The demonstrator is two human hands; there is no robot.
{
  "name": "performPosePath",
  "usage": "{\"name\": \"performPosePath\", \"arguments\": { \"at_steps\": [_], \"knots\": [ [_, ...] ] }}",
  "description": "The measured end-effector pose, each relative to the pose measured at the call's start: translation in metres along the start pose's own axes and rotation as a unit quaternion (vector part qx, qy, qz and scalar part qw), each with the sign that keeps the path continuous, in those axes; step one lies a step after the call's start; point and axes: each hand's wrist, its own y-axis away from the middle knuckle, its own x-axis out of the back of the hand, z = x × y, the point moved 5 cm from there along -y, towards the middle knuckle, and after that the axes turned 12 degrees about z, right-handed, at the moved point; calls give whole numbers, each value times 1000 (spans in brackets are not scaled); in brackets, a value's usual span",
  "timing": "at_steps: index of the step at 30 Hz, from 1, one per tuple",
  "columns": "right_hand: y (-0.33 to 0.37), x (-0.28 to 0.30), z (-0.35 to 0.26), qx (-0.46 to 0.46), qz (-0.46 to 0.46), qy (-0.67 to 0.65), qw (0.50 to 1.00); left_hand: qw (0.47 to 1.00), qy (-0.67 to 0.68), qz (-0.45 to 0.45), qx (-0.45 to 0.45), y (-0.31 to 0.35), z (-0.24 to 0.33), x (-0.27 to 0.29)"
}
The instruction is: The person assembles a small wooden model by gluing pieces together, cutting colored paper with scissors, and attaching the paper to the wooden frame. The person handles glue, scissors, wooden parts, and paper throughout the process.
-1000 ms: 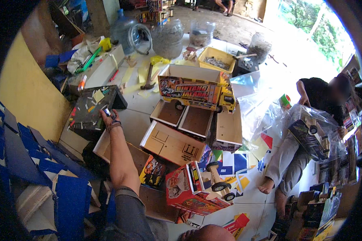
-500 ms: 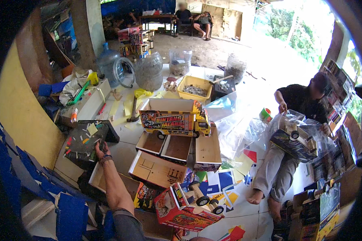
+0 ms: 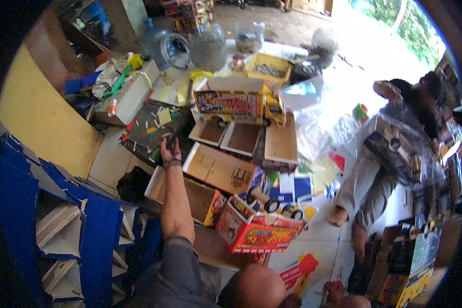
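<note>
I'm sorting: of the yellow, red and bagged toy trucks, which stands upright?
The central yellow truck, wheels down; the red truck and bagged truck show their undersides.

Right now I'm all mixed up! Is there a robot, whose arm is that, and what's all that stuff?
No robot, just a person working with bare hands. Every picture comes from one camera on that person's head, looking down; its wide, round lens bends straight edges. The arm from the bottom is the person's own. The left hand looks open, near a dark stand strewn with coloured scraps; I can't see anything clearly held. What looks like the right hand is too blurry to read. In the middle are open boxes, a yellow toy truck and, nearer, a red toy truck with its wheels showing. Blue panels stand at the left. At the right, another person sits with something wrapped in clear plastic.
</note>
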Motion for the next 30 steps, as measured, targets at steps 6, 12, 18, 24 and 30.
{"name": "performPosePath", "arguments": {
  "at_steps": [6,12,18,24,30],
  "knots": [
    [11,-16,-15,104,110,149,977,963,-247,-105,-1,-46,18,-10],
    [15,-29,-41,55,130,158,977,964,-211,77,143,-47,43,-27],
    [-13,-9,-27,43,203,215,954,927,-216,17,304,15,51,-57],
    [-25,20,-22,16,152,315,937,924,-220,-110,292,37,71,-76],
    [-14,-5,36,11,-12,199,980,819,-490,-173,-244,39,102,-100]
  ]
}}
